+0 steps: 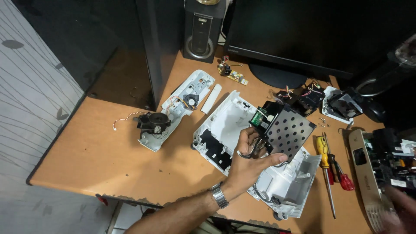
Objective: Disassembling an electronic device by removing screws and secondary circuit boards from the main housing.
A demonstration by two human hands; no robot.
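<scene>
- The left hand (249, 162), a metal watch (219, 196) on its wrist, has its fingers closed around the lower corner of a perforated metal module (284, 130), holding it tilted above the open white plastic housing (225, 130).
- The right hand (396, 212) is blurred at the bottom right corner, beside a gold-coloured cover panel (368, 177); I cannot tell how open it is or whether it grips anything.
- Between the hands lie a yellow-handled screwdriver (324, 162) and a red-handled one (342, 177).
- Left of the left hand the orange desk (86, 151) is bare out to its front and left edges.
- Beyond it, farther left, sits a black fan (154, 122) on a white shell piece (182, 104).
</scene>
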